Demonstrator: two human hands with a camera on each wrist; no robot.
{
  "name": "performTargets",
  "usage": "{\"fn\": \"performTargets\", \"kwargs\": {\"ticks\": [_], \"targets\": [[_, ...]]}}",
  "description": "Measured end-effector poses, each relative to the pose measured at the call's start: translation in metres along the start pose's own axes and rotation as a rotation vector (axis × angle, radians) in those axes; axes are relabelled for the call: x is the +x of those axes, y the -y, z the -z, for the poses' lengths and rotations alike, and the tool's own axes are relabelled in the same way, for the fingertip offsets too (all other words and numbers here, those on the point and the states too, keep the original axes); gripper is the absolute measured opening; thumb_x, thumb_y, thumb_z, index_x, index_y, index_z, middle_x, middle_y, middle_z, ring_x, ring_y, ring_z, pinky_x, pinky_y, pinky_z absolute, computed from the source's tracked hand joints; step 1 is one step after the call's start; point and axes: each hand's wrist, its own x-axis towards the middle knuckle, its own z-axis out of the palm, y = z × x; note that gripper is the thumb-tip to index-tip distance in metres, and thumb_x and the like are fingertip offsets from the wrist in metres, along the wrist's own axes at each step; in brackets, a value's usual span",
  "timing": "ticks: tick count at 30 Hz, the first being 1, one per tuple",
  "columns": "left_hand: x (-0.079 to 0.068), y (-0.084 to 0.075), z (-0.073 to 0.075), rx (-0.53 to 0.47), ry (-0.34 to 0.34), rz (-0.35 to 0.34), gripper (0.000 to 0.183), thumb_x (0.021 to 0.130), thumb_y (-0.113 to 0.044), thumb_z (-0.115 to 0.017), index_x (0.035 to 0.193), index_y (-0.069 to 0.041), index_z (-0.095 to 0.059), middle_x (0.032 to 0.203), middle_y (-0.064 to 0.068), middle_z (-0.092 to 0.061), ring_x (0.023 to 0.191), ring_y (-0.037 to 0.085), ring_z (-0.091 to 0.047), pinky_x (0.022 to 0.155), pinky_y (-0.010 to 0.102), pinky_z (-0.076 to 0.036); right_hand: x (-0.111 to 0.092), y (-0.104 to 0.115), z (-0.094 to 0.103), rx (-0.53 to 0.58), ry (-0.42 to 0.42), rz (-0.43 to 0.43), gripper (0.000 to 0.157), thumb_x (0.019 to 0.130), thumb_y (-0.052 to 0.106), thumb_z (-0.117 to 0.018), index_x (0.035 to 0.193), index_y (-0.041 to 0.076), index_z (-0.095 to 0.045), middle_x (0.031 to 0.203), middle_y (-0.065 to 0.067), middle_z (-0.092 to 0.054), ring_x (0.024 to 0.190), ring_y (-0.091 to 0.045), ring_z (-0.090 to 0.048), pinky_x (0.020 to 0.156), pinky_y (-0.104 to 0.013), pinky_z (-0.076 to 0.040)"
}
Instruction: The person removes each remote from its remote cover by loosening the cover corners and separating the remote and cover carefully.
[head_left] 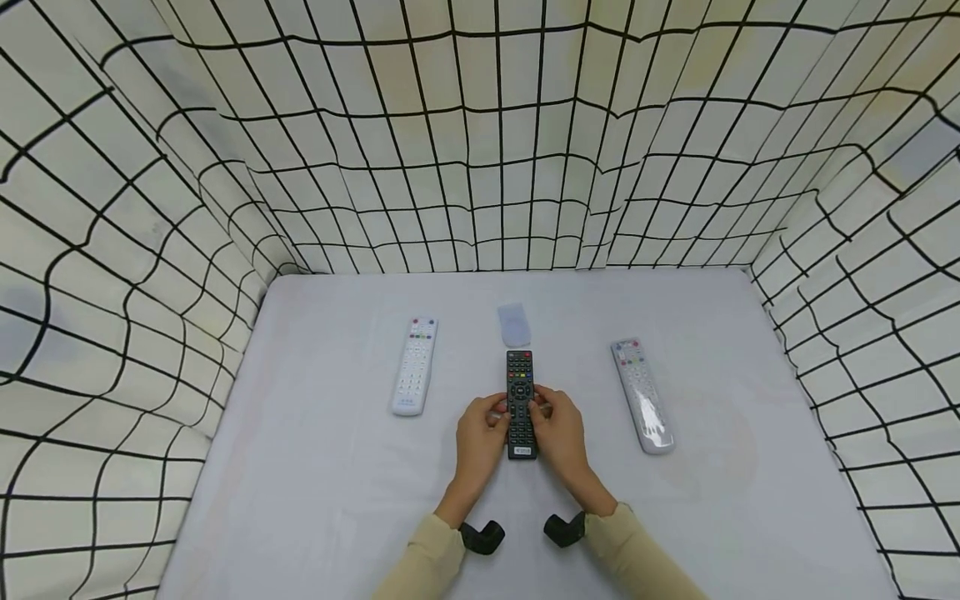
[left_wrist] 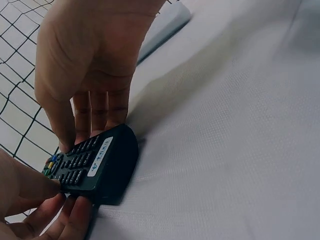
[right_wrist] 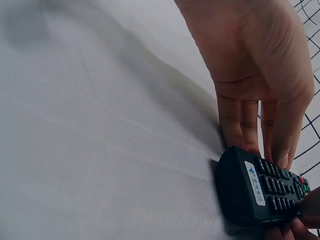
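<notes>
A black remote control [head_left: 521,433] with a white label at its near end lies between both hands, buttons facing up. My left hand [head_left: 481,442] grips its left edge, thumb on top and fingers at the side. From the other side my right hand [head_left: 562,433] holds the right edge the same way. In the left wrist view the remote [left_wrist: 112,165] shows its thick near end close to the cloth. The right wrist view shows the remote [right_wrist: 240,195] with the thumb along the buttons' edge.
A white remote [head_left: 414,367] lies to the left and a grey-white remote [head_left: 643,398], shiny as if wrapped, to the right. Beyond the black remote lies a small translucent bluish piece [head_left: 513,325]. White cloth covers the table [head_left: 315,500]; a black grid-lined white screen [head_left: 495,133] surrounds it.
</notes>
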Motion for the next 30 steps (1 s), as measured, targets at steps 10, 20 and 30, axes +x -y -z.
{"fn": "performTargets", "kwargs": {"ticks": [10, 20, 30], "targets": [[0.002, -0.003, -0.002, 0.194, -0.01, -0.041, 0.029, 0.087, -0.005, -0.07, 0.116, -0.005, -0.07, 0.091, 0.002, -0.067, 0.071, 0.007, -0.057, 0.061, 0.02, -0.045, 0.002, 0.005, -0.002, -0.123, -0.015, 0.025, 0.033, 0.093, 0.013, -0.066, 0.123, 0.0, -0.067, 0.093, -0.008, -0.065, 0.074, -0.013, -0.054, 0.062, -0.024, -0.04], [0.004, -0.001, 0.004, 0.32, 0.001, -0.074, 0.025, 0.093, -0.012, -0.065, 0.117, -0.01, -0.07, 0.093, -0.001, -0.066, 0.073, 0.006, -0.057, 0.061, 0.02, -0.044, 0.003, 0.003, -0.002, -0.127, -0.005, 0.02, 0.031, 0.093, 0.013, -0.065, 0.122, 0.001, -0.068, 0.09, -0.006, -0.066, 0.072, -0.012, -0.053, 0.058, -0.023, -0.039], [0.02, 0.007, 0.044, 0.519, -0.197, -0.202, 0.029, 0.095, -0.01, -0.063, 0.123, -0.01, -0.064, 0.116, 0.008, -0.061, 0.106, 0.026, -0.055, 0.083, 0.037, -0.051, -0.003, 0.006, 0.001, -0.145, -0.022, 0.017, 0.027, 0.096, 0.015, -0.062, 0.12, 0.007, -0.068, 0.1, -0.005, -0.065, 0.077, -0.012, -0.054, 0.062, -0.024, -0.042]]}}
